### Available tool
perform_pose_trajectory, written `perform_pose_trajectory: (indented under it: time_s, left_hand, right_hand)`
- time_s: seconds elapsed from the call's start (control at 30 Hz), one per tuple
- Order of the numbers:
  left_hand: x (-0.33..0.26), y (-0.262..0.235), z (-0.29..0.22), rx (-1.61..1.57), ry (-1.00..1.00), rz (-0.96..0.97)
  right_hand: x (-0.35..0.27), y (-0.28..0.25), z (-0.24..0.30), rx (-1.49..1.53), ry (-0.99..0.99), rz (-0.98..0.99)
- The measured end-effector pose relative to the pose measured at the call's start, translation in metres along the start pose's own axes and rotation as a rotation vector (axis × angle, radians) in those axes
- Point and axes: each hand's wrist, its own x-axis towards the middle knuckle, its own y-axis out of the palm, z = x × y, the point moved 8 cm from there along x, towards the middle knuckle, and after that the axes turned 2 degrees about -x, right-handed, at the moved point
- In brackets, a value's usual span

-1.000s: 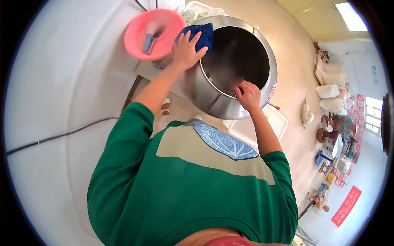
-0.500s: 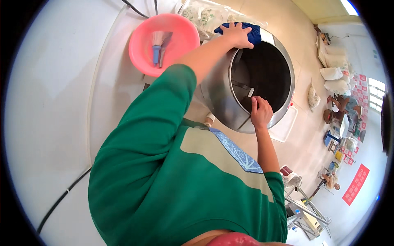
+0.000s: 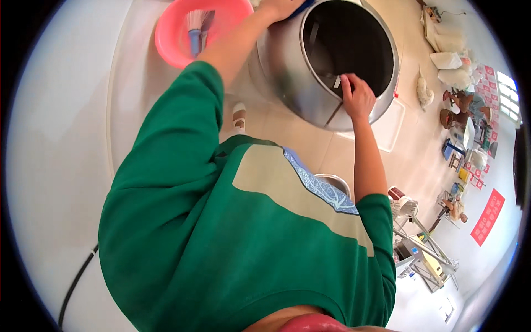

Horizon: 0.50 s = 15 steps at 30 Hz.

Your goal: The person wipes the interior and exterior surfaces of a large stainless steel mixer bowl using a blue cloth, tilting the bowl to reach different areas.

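Note:
A large steel drum lies tilted with its dark mouth facing up and right. My left hand reaches to the drum's far rim at the top edge of the picture and presses a blue cloth, mostly hidden, against the metal. My right hand grips the near rim of the drum's mouth, fingers curled inside. My green sleeves and chest fill the lower part of the view.
A pink basin holding a blue-handled brush sits left of the drum. A white tray lies on the tiled floor under the drum's right side. A small steel bowl, a black cable and cluttered racks are around.
My left hand has slid the blue cloth further round the drum's far rim toward the top of the view. My right hand keeps its hold on the near rim. My head has leaned closer.

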Motion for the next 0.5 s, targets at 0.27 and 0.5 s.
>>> perform_pose_trajectory:
  time_s: [0.27,0.5]
  left_hand:
    - [-0.160,-0.006,-0.033,-0.027,0.047,-0.278]
    - [-0.301,0.046,-0.123,-0.096,-0.111,-0.405]
  right_hand:
    - [-0.042,-0.043,-0.040,0.861,0.008,-0.274]
    - [-0.213,-0.030,-0.100,0.786,0.300,-0.182]
